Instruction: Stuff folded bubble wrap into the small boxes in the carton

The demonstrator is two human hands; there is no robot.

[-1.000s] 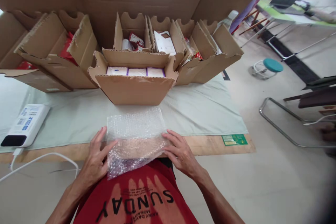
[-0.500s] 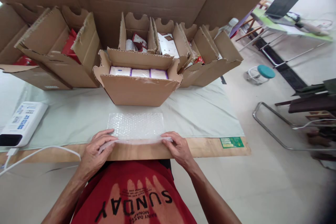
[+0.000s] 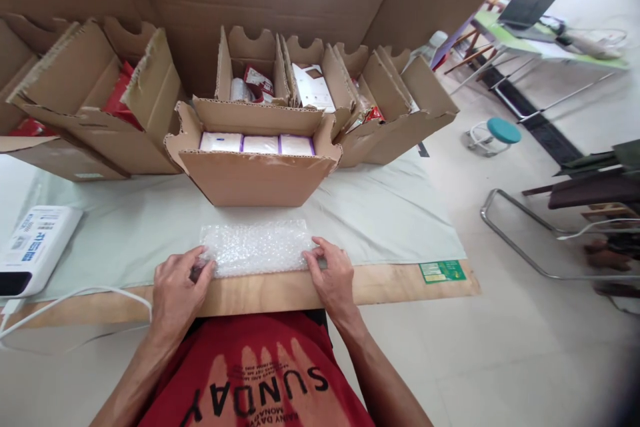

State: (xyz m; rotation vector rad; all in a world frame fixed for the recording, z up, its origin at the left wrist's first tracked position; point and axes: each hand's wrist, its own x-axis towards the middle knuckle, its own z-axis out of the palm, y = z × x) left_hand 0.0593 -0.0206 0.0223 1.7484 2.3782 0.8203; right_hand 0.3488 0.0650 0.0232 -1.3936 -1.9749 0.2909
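A clear bubble wrap sheet (image 3: 256,247), folded into a flat strip, lies on the pale green cloth (image 3: 380,213) near the table's front edge. My left hand (image 3: 176,288) grips its left end. My right hand (image 3: 330,273) grips its right end with the fingers curled over the fold. Just behind the wrap stands an open cardboard box (image 3: 253,177) holding three white packs with purple edges (image 3: 256,144).
More open cardboard boxes (image 3: 95,113) with red and white packets line the back, against a tall cardboard wall. A white device (image 3: 31,248) with a white cable (image 3: 75,300) lies at the left. A green label (image 3: 442,271) sits on the wooden table edge. Stool and chairs stand at the right.
The bubble wrap hung over the table edge toward me; both hands folded it forward onto the cloth, and it now lies as a narrower doubled strip.
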